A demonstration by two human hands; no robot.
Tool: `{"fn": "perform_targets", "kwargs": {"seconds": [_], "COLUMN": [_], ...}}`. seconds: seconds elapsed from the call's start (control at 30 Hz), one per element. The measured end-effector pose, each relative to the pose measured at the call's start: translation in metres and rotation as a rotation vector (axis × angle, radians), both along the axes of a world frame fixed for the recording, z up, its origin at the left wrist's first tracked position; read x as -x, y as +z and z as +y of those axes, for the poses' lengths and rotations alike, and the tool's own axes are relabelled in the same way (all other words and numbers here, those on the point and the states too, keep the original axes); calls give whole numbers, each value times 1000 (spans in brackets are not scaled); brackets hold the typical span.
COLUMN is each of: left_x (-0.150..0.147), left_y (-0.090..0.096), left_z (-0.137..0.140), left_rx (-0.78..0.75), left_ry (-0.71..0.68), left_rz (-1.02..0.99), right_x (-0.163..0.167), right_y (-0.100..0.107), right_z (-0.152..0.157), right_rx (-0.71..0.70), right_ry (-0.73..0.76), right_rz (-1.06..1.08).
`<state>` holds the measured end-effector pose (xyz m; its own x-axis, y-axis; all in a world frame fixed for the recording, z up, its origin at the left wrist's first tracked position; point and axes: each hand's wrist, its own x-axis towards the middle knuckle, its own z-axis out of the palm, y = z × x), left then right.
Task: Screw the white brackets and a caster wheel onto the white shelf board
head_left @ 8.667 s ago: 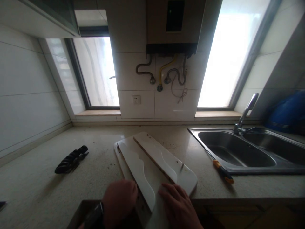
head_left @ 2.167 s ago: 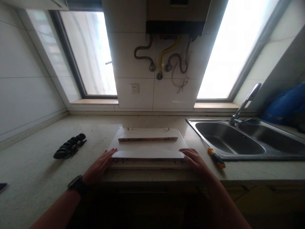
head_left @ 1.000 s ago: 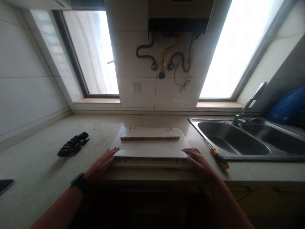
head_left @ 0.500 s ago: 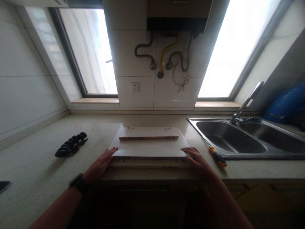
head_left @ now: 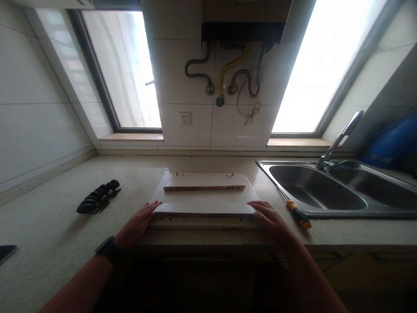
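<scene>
A white board (head_left: 202, 201) with rounded far corners lies on the countertop in front of me. A narrow brown strip (head_left: 204, 188) runs across it, and small holes and pegs show along its far edge. Below its near edge is a pale lower piece with dark holes; how the two join I cannot tell. My left hand (head_left: 138, 224) rests at the board's near left corner, fingers stretched out along the edge. At the near right corner lies my right hand (head_left: 271, 221), its fingers also extended onto the edge. Both thumbs are hidden or hard to make out.
A screwdriver (head_left: 299, 214) with an orange and black handle lies beside the steel double sink (head_left: 312, 188) and its faucet (head_left: 340, 137). A black ribbed object (head_left: 98, 196) sits on the left of the counter (head_left: 65, 243). Pipes hang from a wall-mounted unit (head_left: 243, 30).
The view has shifted very slightly. Both hands stay in place on the board, and nothing else has visibly moved.
</scene>
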<state>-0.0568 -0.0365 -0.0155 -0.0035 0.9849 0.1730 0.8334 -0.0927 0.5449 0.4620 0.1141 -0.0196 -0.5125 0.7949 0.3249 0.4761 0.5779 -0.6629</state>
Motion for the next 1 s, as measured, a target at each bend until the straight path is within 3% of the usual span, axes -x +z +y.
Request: {"fn": "perform_targets", "kwargs": {"seconds": [0.63,1.0], "left_x": [-1,-9], "left_y": [2,17], "left_z": [-3,-3], "left_rx": [35,38], "left_ry": [65,77], "left_rz": [-26,-133], "right_x": [-4,2], "right_y": [-2,6], "right_z": [3,-2], "right_rx": [-4,44], "right_ry": [21,-11], "right_rz": [-3,-34]}}
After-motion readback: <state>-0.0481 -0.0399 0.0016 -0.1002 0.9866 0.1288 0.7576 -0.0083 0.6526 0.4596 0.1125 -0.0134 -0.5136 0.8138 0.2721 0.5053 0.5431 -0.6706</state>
